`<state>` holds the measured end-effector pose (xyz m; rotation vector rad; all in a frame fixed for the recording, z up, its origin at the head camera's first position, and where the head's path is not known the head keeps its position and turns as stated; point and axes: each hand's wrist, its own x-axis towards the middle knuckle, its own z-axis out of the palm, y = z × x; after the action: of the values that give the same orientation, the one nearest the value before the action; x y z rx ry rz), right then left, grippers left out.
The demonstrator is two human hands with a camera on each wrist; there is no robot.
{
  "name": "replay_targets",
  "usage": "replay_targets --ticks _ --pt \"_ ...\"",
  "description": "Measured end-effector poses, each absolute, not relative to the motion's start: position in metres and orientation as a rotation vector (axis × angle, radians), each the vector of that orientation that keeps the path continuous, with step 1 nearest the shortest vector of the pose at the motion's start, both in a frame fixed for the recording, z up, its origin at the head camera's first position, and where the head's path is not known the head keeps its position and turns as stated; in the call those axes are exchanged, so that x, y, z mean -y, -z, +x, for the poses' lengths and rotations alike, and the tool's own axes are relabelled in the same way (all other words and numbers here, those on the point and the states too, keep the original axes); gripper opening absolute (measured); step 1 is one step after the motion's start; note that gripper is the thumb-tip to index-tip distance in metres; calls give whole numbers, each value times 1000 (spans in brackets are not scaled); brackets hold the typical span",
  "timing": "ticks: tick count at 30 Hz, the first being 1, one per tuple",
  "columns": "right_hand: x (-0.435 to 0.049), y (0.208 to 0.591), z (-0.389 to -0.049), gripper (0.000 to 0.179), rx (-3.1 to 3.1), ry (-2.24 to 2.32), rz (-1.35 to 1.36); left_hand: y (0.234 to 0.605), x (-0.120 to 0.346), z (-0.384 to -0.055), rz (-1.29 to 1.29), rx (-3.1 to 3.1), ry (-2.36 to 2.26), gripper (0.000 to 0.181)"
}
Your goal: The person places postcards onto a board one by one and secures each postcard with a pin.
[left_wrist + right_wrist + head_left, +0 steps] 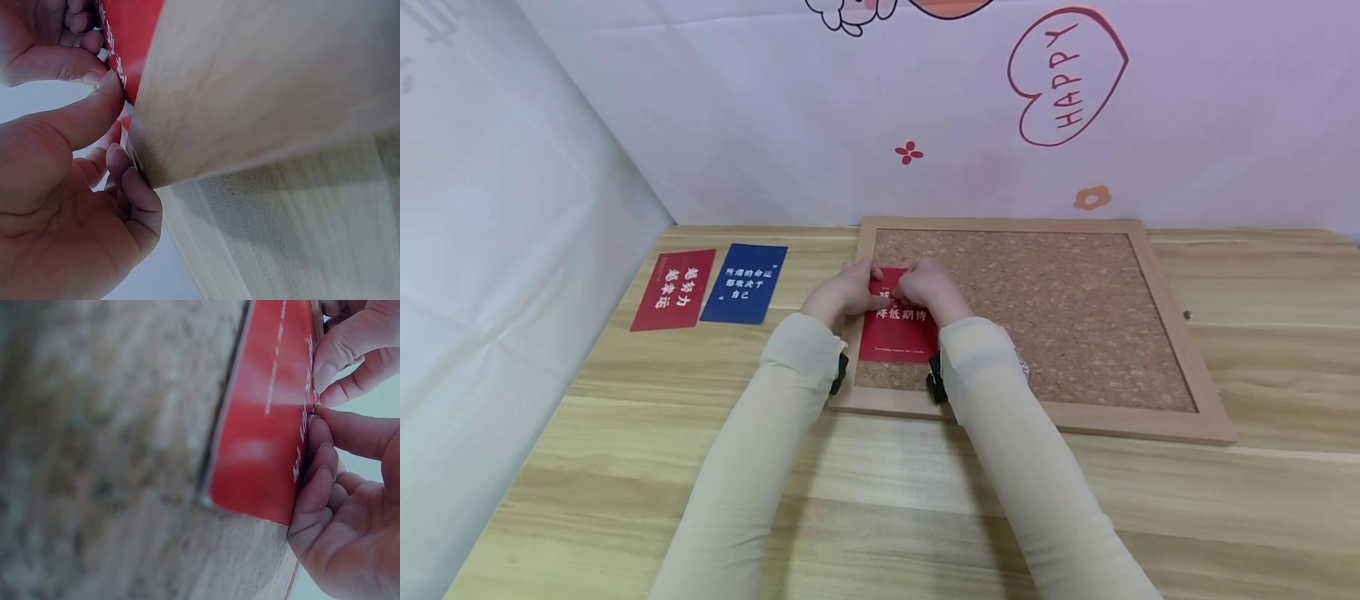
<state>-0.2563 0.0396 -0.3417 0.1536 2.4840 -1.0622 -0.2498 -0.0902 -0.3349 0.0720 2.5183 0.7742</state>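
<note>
A red card [895,337] with white writing lies over the left part of a framed cork board [1075,325]. My left hand [846,292] rests at the card's upper left. Its thumb [103,103] lies on the card, with the other fingers bent at the wooden frame. From the right, my right hand [928,287] pinches a small brass-coloured thumbtack [314,410] between thumb and forefinger at the card's upper part. The fingertips of both hands nearly meet there and hide most of the tack.
Left of the board, another red card [673,290] and a blue card [744,283] lie on the wooden table [880,508]. A small brass-coloured tack [1188,315] lies just right of the board. Behind stands a white printed cloth [820,125].
</note>
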Motion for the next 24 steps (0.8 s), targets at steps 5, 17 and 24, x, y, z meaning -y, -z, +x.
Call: replay_targets --ticks 5,17,24 --pt "-39 342 -256 26 -2483 1058 167 334 90 -250 72 -2518 -768 40" --pt "-37 342 -255 19 -2485 1066 196 335 91 -250 76 -2515 -760 41" --pt "-38 342 -256 17 -2494 1079 192 334 91 -250 88 -2521 -749 42"
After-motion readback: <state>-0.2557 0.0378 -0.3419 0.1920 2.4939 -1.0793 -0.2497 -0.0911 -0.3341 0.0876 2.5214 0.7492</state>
